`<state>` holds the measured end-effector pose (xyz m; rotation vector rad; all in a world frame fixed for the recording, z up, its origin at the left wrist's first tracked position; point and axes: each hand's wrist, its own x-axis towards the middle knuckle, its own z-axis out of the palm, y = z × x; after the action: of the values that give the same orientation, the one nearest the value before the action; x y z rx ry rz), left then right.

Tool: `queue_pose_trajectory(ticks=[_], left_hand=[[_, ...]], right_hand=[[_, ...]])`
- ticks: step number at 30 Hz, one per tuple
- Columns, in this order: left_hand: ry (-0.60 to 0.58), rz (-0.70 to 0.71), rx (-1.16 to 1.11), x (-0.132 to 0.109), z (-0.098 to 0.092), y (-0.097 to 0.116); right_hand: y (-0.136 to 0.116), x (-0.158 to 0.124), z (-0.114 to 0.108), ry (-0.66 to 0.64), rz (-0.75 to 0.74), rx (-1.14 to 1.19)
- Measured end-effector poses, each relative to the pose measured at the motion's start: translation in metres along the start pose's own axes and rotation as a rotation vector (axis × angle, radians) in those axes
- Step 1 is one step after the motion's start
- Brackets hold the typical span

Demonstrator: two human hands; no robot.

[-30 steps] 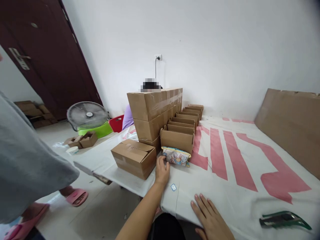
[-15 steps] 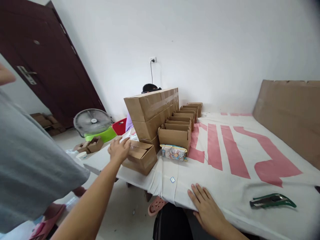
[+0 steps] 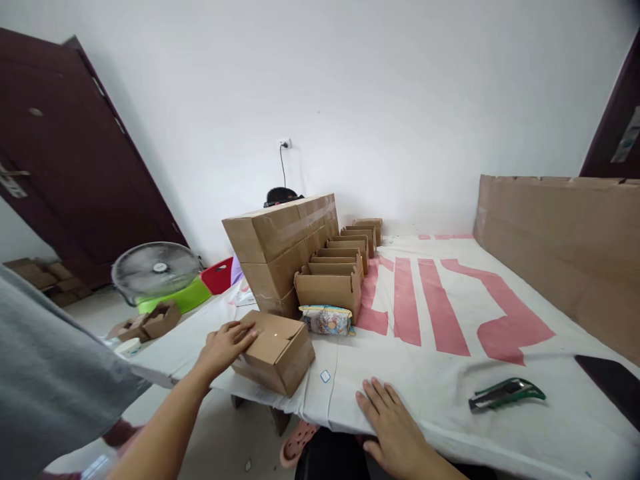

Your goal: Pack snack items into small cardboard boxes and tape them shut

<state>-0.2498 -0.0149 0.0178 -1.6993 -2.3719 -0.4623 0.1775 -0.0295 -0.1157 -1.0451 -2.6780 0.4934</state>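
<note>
Through the head camera I am watching the left hand [image 3: 226, 344] resting on a closed brown carton [image 3: 277, 352]. The right hand [image 3: 390, 420] is lying flat on the white, red-marked cloth [image 3: 425, 377]. A colourful packet [image 3: 327, 321] is sitting before an open box [image 3: 327, 292] that is standing beside stacked cartons [image 3: 273, 247]. A green cutter [image 3: 507, 393] is lying farther right.

We face a plain white wall [image 3: 400, 120], with a black cord [image 3: 283, 167] plugged into its socket [image 3: 286, 143] and a dark red-brown door [image 3: 75, 153] at the left. Around us are a pale floor [image 3: 225, 437], a round fan [image 3: 160, 268] by a lime-green base [image 3: 193, 296], a red chair back [image 3: 217, 276] and a white-clothed table [image 3: 425, 383].
</note>
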Motion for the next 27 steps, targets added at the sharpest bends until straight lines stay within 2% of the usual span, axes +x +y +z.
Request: queue_pose_trajectory(ticks=[4, 7, 10, 14, 17, 20, 24, 27], left_hand=[[-0.048, 0.042, -0.006, -0.032, 0.001, 0.047], [-0.036, 0.092, -0.025, -0.06, 0.0, 0.099], [0.019, 0.216, -0.066, -0.082, 0.003, 0.151], [0.081, 0.298, -0.15, -0.097, 0.012, 0.198], [0.074, 0.352, -0.263, -0.102, 0.02, 0.219], [0.08, 0.373, -0.353, -0.107, 0.027, 0.233], [0.155, 0.319, -0.42, -0.112, 0.034, 0.242], [0.146, 0.305, -0.451, -0.113, 0.035, 0.243]], right_hand=[[0.006, -0.001, 0.004, 0.077, 0.041, 0.1], [0.016, -0.002, 0.013, 0.286, 0.029, 0.204], [0.024, -0.004, 0.02, 0.491, 0.02, 0.328], [0.035, -0.015, 0.018, 0.624, 0.101, 0.43], [0.048, -0.028, 0.01, 0.714, 0.206, 0.431], [0.061, -0.041, 0.006, 0.756, 0.251, 0.407], [0.069, -0.05, 0.01, 0.742, 0.235, 0.354], [0.067, -0.051, 0.011, 0.738, 0.259, 0.339]])
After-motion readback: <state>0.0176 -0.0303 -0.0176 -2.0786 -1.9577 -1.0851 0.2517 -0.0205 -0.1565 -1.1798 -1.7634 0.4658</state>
